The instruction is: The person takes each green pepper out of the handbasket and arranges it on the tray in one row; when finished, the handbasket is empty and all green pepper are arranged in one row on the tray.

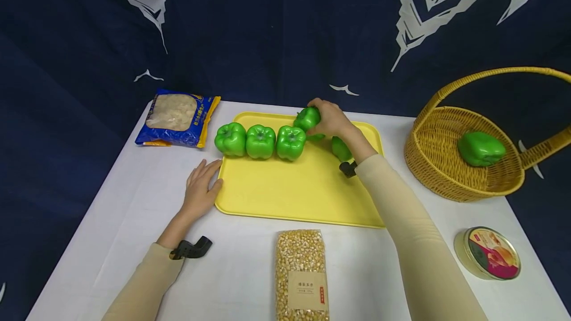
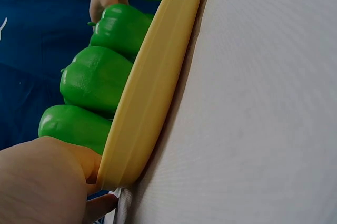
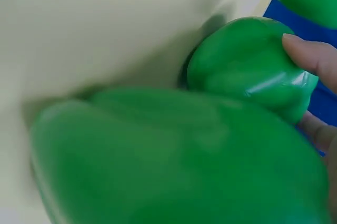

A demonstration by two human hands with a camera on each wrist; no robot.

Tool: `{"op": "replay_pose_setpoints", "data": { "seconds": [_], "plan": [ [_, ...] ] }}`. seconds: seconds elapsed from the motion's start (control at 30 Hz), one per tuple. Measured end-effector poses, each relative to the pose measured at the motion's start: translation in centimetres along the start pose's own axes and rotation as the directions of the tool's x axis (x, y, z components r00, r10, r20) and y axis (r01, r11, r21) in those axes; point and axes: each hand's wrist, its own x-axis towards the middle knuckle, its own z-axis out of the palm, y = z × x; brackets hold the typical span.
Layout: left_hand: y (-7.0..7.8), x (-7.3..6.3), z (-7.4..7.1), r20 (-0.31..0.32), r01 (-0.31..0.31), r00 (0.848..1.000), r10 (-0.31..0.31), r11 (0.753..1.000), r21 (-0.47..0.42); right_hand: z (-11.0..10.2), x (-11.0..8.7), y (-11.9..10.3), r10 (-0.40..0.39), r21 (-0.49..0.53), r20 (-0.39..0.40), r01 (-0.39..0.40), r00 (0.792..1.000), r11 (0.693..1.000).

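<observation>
My right hand (image 1: 332, 120) grips a green bell pepper (image 1: 307, 119) at the back of the yellow tray (image 1: 294, 192). In the right wrist view the thumb lies along the side of that pepper, while a nearer bell pepper (image 3: 179, 155) fills the foreground. Three more bell peppers stand in a row on the tray's left part, the middle one (image 1: 260, 141) between its neighbours. Another bell pepper (image 1: 341, 149) shows partly behind my right wrist. My left hand (image 1: 200, 192) rests at the tray's left rim, fingers fairly straight, below the leftmost pepper (image 1: 230, 139).
At the right stands a wicker basket (image 1: 428, 172) with a tall handle and one green pepper (image 1: 482, 148) inside. A round tin (image 1: 488, 253) sits in front of it. A bag of corn kernels (image 1: 301, 256) lies before the tray; a blue food packet (image 1: 176, 119) lies back left.
</observation>
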Motion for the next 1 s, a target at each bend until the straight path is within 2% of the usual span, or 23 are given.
{"op": "replay_pose_setpoints", "data": {
  "seconds": [0.27,0.5,0.77,0.87,1.0],
  "plan": [
    [0.0,0.0,-0.1,0.004,-0.006,1.0,0.006,1.0,0.0,-1.3,-1.8,1.2,0.043,0.074,-0.095,-0.036,0.995,0.997],
    [-0.1,0.0,0.0,0.009,-0.006,1.0,0.006,1.0,0.0,-2.5,-3.8,2.2,0.02,0.134,-0.166,0.003,0.986,0.991],
    [0.1,-0.1,0.0,0.008,-0.009,1.0,0.01,1.0,-0.014,-3.3,-6.8,1.6,-0.086,0.251,-0.169,0.127,0.982,0.96],
    [0.1,-0.1,-0.1,0.007,-0.01,1.0,0.01,1.0,-0.015,-3.1,-7.5,1.5,-0.134,0.253,-0.161,0.173,0.978,0.952],
    [0.1,-0.1,0.0,0.007,-0.006,1.0,0.006,1.0,-0.015,-2.6,-7.9,1.5,-0.17,0.207,-0.151,0.199,0.974,0.958]
  ]
}}
